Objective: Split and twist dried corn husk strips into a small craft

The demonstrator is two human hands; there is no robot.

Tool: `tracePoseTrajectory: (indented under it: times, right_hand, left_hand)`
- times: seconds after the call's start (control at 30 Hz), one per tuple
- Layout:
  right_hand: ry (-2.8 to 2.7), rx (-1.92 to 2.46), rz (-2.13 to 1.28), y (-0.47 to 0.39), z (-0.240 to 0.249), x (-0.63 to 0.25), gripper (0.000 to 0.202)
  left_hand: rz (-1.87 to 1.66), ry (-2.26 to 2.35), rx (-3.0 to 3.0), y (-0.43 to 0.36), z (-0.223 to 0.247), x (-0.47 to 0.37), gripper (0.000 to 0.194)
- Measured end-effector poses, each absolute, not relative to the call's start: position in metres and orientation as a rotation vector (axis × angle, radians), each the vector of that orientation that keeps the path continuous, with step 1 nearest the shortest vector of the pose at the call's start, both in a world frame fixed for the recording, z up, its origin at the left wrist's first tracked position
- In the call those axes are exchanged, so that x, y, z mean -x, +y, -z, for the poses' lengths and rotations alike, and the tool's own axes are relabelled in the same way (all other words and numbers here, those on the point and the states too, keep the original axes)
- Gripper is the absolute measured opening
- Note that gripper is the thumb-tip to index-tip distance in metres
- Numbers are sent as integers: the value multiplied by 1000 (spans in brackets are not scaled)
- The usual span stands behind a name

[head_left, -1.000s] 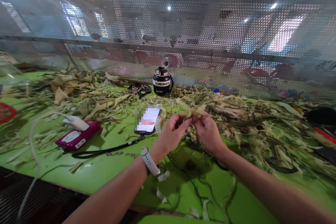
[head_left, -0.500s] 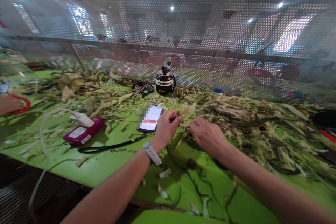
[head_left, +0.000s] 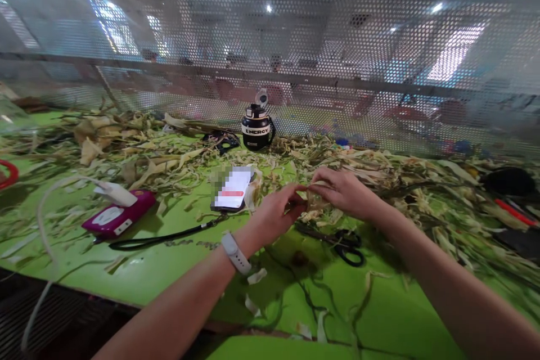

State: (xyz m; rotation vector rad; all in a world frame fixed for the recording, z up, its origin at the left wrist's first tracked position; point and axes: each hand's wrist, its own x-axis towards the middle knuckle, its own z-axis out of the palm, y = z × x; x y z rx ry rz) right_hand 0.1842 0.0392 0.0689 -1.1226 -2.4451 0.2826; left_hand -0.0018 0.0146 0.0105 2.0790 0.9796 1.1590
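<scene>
My left hand (head_left: 280, 211), with a pale watch band on its wrist, is closed in a pinch over the green table (head_left: 169, 270). My right hand (head_left: 348, 194) meets it fingertip to fingertip from the right, also pinching. Between them is a small pale dried husk piece (head_left: 314, 202), mostly hidden by the fingers. Black-handled scissors (head_left: 350, 250) lie on the table just below my right hand. A lit phone (head_left: 232, 188) with a black wrist strap (head_left: 160, 242) lies left of my left hand.
Dried husk strips (head_left: 392, 180) cover the table's back and right. A black bottle (head_left: 256, 129) with its lid up stands before a perforated metal screen (head_left: 295, 39). A magenta power bank (head_left: 120, 216) with a white cable lies left. Red scissor handles (head_left: 7, 174) show far left.
Both hands have moved right and come together at the fingertips. The black scissors, mostly hidden before, now show. The view has shifted slightly right, and the other person's hand at far left is out of view.
</scene>
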Motion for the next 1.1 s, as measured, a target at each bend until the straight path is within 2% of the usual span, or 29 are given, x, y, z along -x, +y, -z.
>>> tracePoseTrajectory:
  times: [0.07, 0.2, 0.3, 0.4, 0.63, 0.87, 0.97, 1.1]
  right_hand:
    - [-2365, 1130, -460, 41, -67, -186, 28]
    - [-2175, 1151, -895, 43, -66, -187, 33]
    - [-2032, 1219, -1182, 44, -63, -186, 37]
    - [-1939, 1250, -1333, 45, -62, -186, 38]
    - [-1682, 1349, -1436, 51, -81, -223, 46]
    - [-1680, 1155, -1265, 58, -86, -241, 22]
    - [-1535, 1041, -1231, 54, -87, -226, 21]
    - [-1636, 811, -1196, 35, -86, -195, 19]
  left_hand:
    - [-1171, 951, -2015, 14, -10, 3, 37]
    - [-1245, 895, -1956, 13, -10, 4, 40]
    - [-1246, 796, -1965, 12, -11, 3, 34]
    - [-1211, 732, -2028, 13, -12, 1, 25]
    - [-1296, 887, -1999, 17, -16, 6, 25]
    - [-1241, 895, -2045, 17, -15, 5, 25]
    - [-1220, 895, -2067, 17, -13, 4, 24]
    - [-1195, 961, -2055, 17, -9, 2, 24]
